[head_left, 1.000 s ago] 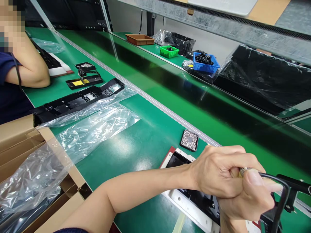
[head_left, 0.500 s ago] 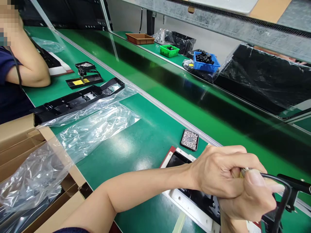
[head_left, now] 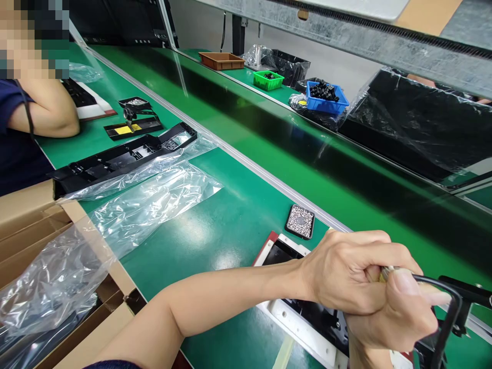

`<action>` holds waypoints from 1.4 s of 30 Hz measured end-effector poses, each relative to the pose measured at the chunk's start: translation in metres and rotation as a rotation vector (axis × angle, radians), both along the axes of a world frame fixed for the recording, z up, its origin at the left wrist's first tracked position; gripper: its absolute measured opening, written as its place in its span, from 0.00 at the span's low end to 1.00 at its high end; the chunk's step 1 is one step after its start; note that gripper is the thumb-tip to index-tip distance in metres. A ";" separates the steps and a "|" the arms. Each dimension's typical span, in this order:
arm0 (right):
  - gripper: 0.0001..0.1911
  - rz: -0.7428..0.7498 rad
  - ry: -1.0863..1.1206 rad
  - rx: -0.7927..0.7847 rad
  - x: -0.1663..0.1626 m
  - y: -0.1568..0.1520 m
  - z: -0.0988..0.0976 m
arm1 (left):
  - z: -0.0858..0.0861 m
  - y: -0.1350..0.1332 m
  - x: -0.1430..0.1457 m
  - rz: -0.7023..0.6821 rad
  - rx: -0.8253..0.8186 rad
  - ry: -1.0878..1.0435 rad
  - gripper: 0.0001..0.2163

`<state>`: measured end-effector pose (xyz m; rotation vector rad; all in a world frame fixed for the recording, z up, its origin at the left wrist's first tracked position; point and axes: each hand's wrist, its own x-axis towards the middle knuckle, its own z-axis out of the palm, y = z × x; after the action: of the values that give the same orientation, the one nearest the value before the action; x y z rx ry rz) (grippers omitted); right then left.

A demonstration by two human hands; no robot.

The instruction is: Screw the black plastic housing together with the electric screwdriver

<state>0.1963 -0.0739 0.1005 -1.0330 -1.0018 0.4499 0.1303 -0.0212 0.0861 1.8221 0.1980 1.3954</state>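
My left hand reaches across from the lower left, its fingers curled tight against my right hand. Both are closed together around a corded tool, mostly hidden in the grip; a small yellowish bit shows between the fingers. A black cable leaves the grip at the right and bends downward. Beneath the hands lies a white fixture with red edges, holding a black plastic part. Hands and forearm cover much of it. Beyond it sits a small black tray of tiny silvery pieces, probably screws.
Plastic film and a long black housing lie to the left, beside an opened carton. A co-worker's arm rests at far left. Blue, green and brown bins stand across the green conveyor.
My hands stay in the same place. The co-worker's head at the far left has shifted slightly to the right.
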 end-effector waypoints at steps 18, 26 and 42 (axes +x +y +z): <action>0.28 -0.034 0.026 -0.032 -0.008 0.005 0.016 | -0.002 0.000 0.001 0.006 -0.015 0.068 0.09; 0.29 -0.063 0.031 -0.099 -0.011 0.007 0.018 | -0.002 0.000 0.001 0.017 0.010 0.023 0.09; 0.34 -0.059 0.066 -0.051 -0.005 0.001 0.012 | -0.004 0.000 0.003 -0.021 -0.022 0.116 0.12</action>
<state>0.1914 -0.0730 0.1122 -1.0839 -0.9026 0.4607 0.1328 -0.0214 0.0824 1.8835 0.2525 1.2691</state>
